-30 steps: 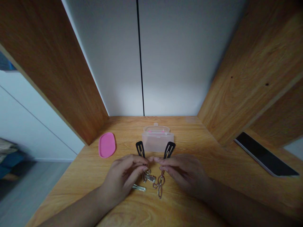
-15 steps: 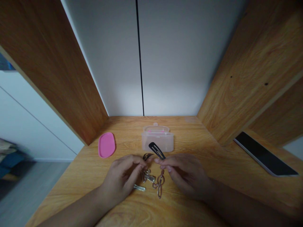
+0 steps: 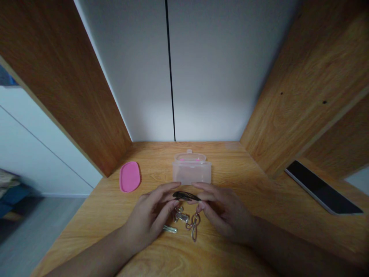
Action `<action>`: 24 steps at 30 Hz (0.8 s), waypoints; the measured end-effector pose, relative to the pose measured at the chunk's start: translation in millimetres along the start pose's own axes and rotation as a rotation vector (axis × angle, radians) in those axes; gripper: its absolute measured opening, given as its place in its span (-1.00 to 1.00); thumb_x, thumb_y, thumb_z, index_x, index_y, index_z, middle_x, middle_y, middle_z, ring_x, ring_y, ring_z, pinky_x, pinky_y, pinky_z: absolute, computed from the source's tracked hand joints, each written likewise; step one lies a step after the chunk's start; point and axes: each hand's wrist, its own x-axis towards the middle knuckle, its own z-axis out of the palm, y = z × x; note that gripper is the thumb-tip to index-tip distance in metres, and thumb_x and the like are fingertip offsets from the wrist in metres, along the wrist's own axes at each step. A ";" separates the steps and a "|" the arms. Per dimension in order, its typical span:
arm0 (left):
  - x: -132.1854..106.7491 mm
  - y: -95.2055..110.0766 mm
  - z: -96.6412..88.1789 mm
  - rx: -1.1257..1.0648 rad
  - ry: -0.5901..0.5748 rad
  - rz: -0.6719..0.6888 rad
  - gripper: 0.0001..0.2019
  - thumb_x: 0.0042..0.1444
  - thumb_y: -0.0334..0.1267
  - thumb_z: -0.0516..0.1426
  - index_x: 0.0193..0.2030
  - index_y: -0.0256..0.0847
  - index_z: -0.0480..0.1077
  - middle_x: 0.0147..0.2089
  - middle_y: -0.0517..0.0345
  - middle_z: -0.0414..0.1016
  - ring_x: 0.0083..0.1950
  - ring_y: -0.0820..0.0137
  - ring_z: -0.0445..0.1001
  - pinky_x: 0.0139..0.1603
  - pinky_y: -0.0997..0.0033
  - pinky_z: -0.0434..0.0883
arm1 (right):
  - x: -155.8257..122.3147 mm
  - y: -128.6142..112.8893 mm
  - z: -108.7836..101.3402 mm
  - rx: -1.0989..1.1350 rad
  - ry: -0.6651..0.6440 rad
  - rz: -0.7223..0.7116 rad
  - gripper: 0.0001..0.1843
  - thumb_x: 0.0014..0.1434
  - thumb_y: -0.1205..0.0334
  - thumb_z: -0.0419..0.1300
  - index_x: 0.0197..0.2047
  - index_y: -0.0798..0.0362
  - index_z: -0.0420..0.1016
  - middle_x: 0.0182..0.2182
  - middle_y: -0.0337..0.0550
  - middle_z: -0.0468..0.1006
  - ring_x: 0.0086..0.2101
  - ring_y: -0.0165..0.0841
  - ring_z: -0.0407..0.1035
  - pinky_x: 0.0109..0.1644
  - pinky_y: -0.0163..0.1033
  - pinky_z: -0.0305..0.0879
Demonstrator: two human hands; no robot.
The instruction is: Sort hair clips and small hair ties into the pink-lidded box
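My left hand [image 3: 150, 217] and my right hand [image 3: 223, 211] meet over the middle of the wooden desk [image 3: 115, 215]. Between their fingertips they pinch black hair clips [image 3: 186, 196], held flat and stacked together. Both hands' fingers are closed on the clips. Under the hands lie several silver metal clips and a chain of rings [image 3: 194, 225] on the desk. Just beyond the fingers stands a small clear plastic box [image 3: 191, 169] with its lid off.
A pink oval lid [image 3: 130, 176] lies to the left of the box. A dark flat phone or tablet [image 3: 323, 188] rests on a side ledge at the right. Wooden panels rise on both sides, with a white wall behind.
A second ago each hand held one black clip upright and apart. The clips have been tipped down and brought together, and now lie flat between both hands.
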 end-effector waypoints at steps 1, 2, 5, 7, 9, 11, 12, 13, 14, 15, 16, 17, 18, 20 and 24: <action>1.1 2.2 -2.0 0.066 -0.018 0.036 -0.73 0.32 -0.39 0.07 0.13 -0.15 0.37 -0.17 0.03 0.64 -0.22 0.41 0.62 -0.16 0.48 0.56 | 0.3 -0.3 -0.2 0.006 -0.018 -0.007 -0.60 0.28 0.41 0.10 0.17 -0.05 0.34 -0.10 -0.11 0.65 -0.38 -0.41 0.56 -0.29 -0.31 0.47; 2.1 4.2 -3.7 0.122 -0.023 0.069 -0.79 0.32 -0.40 0.07 0.02 -0.17 0.45 -0.21 0.05 0.63 -0.23 0.42 0.61 -0.19 0.50 0.54 | 0.6 -0.6 -0.3 0.006 -0.033 -0.021 -0.59 0.28 0.40 0.10 0.17 -0.05 0.34 -0.16 -0.14 0.67 -0.39 -0.41 0.55 -0.30 -0.31 0.45; 4.5 8.4 -7.2 0.183 -0.012 0.136 -0.79 0.30 -0.45 0.07 -0.05 -0.17 0.49 -0.26 0.10 0.62 -0.25 0.44 0.60 -0.21 0.52 0.51 | 0.3 -0.4 -0.1 -0.042 -0.076 -0.061 -0.62 0.24 0.40 0.10 0.11 -0.03 0.40 -0.31 -0.19 0.66 -0.41 -0.38 0.52 -0.32 -0.28 0.38; 5.5 9.4 -7.7 0.189 -0.006 0.156 -0.77 0.28 -0.47 0.08 -0.05 -0.15 0.50 -0.25 0.13 0.62 -0.26 0.45 0.59 -0.22 0.52 0.49 | -0.3 0.6 0.5 -0.069 -0.113 -0.071 -0.64 0.23 0.39 0.10 0.09 -0.02 0.42 -0.39 -0.20 0.62 -0.45 -0.37 0.46 -0.35 -0.26 0.33; 6.2 9.7 -7.4 0.195 -0.013 0.186 -0.76 0.26 -0.49 0.08 -0.05 -0.15 0.49 -0.25 0.14 0.62 -0.26 0.45 0.58 -0.24 0.51 0.48 | -0.2 1.7 1.1 -0.068 -0.126 -0.084 -0.65 0.23 0.36 0.12 0.09 -0.01 0.41 -0.40 -0.19 0.60 -0.43 -0.35 0.45 -0.33 -0.23 0.33; 6.7 10.2 -6.8 0.205 -0.030 0.238 -0.75 0.24 -0.52 0.09 -0.05 -0.16 0.48 -0.26 0.13 0.62 -0.27 0.44 0.57 -0.25 0.50 0.47 | 1.6 2.0 1.5 -0.043 -0.118 -0.110 -0.66 0.24 0.34 0.17 0.09 -0.02 0.40 -0.35 -0.17 0.61 -0.37 -0.33 0.47 -0.26 -0.20 0.36; 7.0 10.5 -6.7 0.211 -0.042 0.269 -0.75 0.23 -0.53 0.09 -0.05 -0.17 0.47 -0.26 0.13 0.62 -0.27 0.43 0.57 -0.25 0.48 0.47 | 3.0 1.7 1.6 -0.029 -0.113 -0.130 -0.68 0.25 0.33 0.19 0.08 -0.02 0.40 -0.32 -0.16 0.62 -0.34 -0.33 0.47 -0.23 -0.20 0.37; 7.2 11.0 -6.6 0.220 -0.053 0.298 -0.74 0.23 -0.53 0.10 -0.03 -0.17 0.46 -0.26 0.12 0.62 -0.27 0.42 0.56 -0.24 0.47 0.47 | 4.7 1.2 1.6 -0.018 -0.109 -0.153 -0.71 0.26 0.33 0.21 0.06 -0.02 0.41 -0.30 -0.16 0.63 -0.32 -0.33 0.48 -0.20 -0.20 0.38; 7.3 11.4 -6.6 0.229 -0.065 0.321 -0.73 0.22 -0.53 0.10 -0.02 -0.18 0.45 -0.25 0.11 0.62 -0.26 0.41 0.56 -0.23 0.46 0.47 | 6.5 0.5 1.5 -0.010 -0.106 -0.174 -0.74 0.27 0.33 0.22 0.03 -0.02 0.42 -0.29 -0.16 0.63 -0.31 -0.34 0.48 -0.18 -0.20 0.39; 7.4 11.8 -6.7 0.239 -0.073 0.333 -0.73 0.23 -0.53 0.11 0.00 -0.17 0.45 -0.24 0.10 0.62 -0.25 0.40 0.57 -0.22 0.44 0.47 | 8.0 -0.3 1.3 -0.010 -0.099 -0.189 -0.77 0.28 0.34 0.23 0.01 -0.02 0.43 -0.27 -0.16 0.63 -0.29 -0.34 0.48 -0.17 -0.20 0.39; 7.5 11.9 -6.7 0.249 -0.078 0.335 -0.72 0.23 -0.52 0.11 0.02 -0.17 0.45 -0.23 0.09 0.63 -0.25 0.39 0.57 -0.22 0.43 0.48 | 9.1 -1.0 1.1 -0.018 -0.084 -0.195 -0.79 0.28 0.35 0.23 -0.02 -0.02 0.45 -0.27 -0.16 0.62 -0.29 -0.34 0.46 -0.17 -0.20 0.39; 7.4 11.9 -6.6 0.259 -0.077 0.329 -0.72 0.24 -0.51 0.11 0.03 -0.16 0.44 -0.22 0.09 0.63 -0.25 0.39 0.57 -0.22 0.43 0.49 | 9.7 -1.4 0.9 -0.030 -0.060 -0.192 -0.80 0.28 0.37 0.22 -0.03 -0.02 0.46 -0.27 -0.15 0.61 -0.29 -0.34 0.45 -0.18 -0.20 0.38; 7.3 11.6 -6.4 0.267 -0.074 0.317 -0.71 0.24 -0.50 0.11 0.04 -0.15 0.44 -0.21 0.09 0.64 -0.24 0.38 0.58 -0.22 0.42 0.49 | 9.7 -1.4 0.8 -0.040 -0.027 -0.180 -0.79 0.27 0.39 0.22 -0.04 -0.02 0.47 -0.28 -0.15 0.59 -0.31 -0.35 0.43 -0.21 -0.22 0.38; 6.7 10.2 -5.5 0.272 -0.047 0.279 -0.69 0.25 -0.49 0.12 0.08 -0.14 0.42 -0.17 0.09 0.65 -0.21 0.38 0.61 -0.19 0.42 0.52 | 8.1 0.3 1.0 -0.042 0.040 -0.139 -0.76 0.26 0.43 0.20 -0.04 -0.02 0.48 -0.30 -0.16 0.55 -0.33 -0.37 0.41 -0.26 -0.26 0.36; 4.4 4.0 -2.7 0.227 0.008 0.196 -0.59 0.25 -0.48 0.14 0.20 -0.08 0.32 -0.04 0.12 0.66 -0.08 0.40 0.64 -0.04 0.45 0.55 | 3.3 6.1 2.9 -0.016 0.126 -0.014 -0.58 0.28 0.47 0.13 0.14 -0.08 0.38 -0.23 -0.14 0.53 -0.26 -0.36 0.44 -0.19 -0.26 0.42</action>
